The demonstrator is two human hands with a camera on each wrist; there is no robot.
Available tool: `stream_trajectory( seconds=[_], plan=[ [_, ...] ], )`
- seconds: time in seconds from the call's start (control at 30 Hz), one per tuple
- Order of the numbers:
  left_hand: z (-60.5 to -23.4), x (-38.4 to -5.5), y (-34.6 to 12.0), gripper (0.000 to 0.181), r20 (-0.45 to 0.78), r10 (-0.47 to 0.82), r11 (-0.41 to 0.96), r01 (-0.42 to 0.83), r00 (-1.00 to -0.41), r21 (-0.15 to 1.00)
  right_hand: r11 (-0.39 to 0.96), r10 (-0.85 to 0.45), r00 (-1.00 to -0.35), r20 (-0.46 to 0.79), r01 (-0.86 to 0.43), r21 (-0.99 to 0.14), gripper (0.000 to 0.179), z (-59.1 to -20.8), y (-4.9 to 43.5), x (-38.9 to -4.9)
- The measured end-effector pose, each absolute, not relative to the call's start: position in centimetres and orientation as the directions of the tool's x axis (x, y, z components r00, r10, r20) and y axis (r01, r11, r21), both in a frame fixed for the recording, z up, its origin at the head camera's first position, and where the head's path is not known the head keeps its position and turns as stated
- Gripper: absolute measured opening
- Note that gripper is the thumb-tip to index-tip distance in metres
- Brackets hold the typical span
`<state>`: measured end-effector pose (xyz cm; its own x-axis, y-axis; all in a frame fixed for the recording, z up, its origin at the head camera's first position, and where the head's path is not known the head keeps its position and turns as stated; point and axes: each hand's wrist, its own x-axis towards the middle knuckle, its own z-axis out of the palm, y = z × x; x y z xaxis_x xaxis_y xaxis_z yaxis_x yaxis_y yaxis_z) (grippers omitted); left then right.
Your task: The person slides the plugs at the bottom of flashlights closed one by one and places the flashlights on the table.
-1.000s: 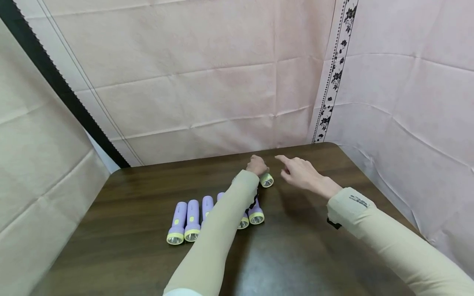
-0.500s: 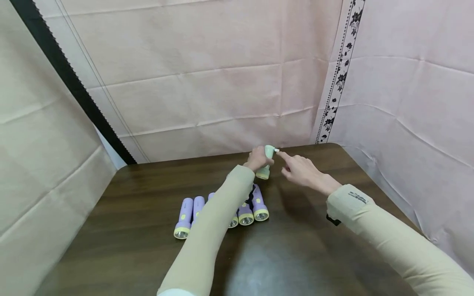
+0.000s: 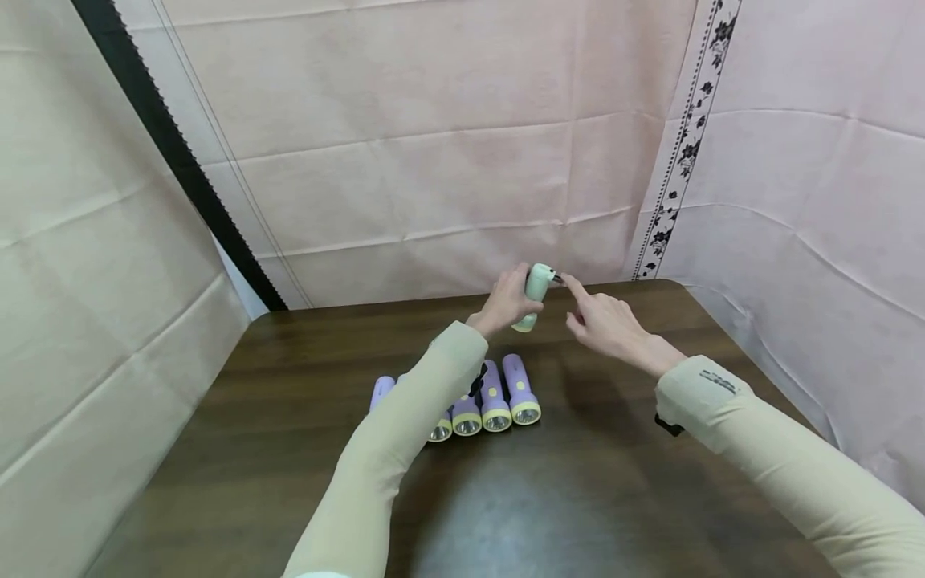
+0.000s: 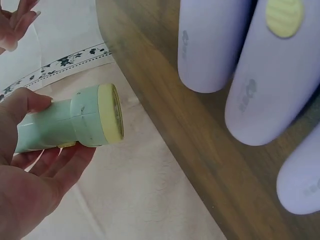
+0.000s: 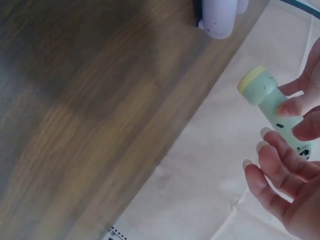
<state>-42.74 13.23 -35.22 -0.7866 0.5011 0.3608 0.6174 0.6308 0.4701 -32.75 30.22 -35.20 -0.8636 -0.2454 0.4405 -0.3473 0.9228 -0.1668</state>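
My left hand (image 3: 506,301) grips a mint-green flashlight (image 3: 536,291) with a yellow head ring, raised at the table's far edge. In the left wrist view, the thumb lies on top of the flashlight barrel (image 4: 55,120) and the fingers pass underneath. A small dark piece (image 3: 556,278) sticks out at the tail end. My right hand (image 3: 610,321) has its index finger stretched to that piece, fingertip right at it, with the thumb held apart below. In the right wrist view, the other right-hand fingers (image 5: 280,175) are loosely bent beside the barrel.
Several purple flashlights (image 3: 520,389) with yellow rings lie in a row on the dark wooden table (image 3: 578,498), lenses toward me. My left sleeve (image 3: 405,425) hides part of the row. Pale cloth (image 3: 433,160) hangs behind and on both sides.
My left hand has lifted and tilted the green flashlight, its tail now up to the right. My right index finger has come up to the tail end. The head view has shifted slightly.
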Motion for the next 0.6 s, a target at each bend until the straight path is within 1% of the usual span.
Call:
stream_trajectory(
  seconds=[0.2, 0.4, 0.6],
  plan=[
    [-35.24, -42.18, 13.01, 0.050, 0.371, 0.511, 0.610, 0.631, -0.775, 0.479, 0.915, -0.268, -0.840, 0.472, -0.375, -0.148, 0.063, -35.01, 29.94, -32.75],
    [-35.55, -42.01, 12.99, 0.047, 0.377, 0.529, 0.581, 0.648, -0.760, 0.492, 0.916, -0.275, -0.833, 0.479, -0.379, -0.132, 0.061, -34.83, 29.94, -32.76],
    [-35.86, -42.05, 12.55, 0.044, 0.411, 0.538, 0.536, 0.675, -0.736, 0.506, 0.915, -0.289, -0.831, 0.476, -0.386, -0.117, 0.062, -34.31, 29.79, -32.76]
  ],
)
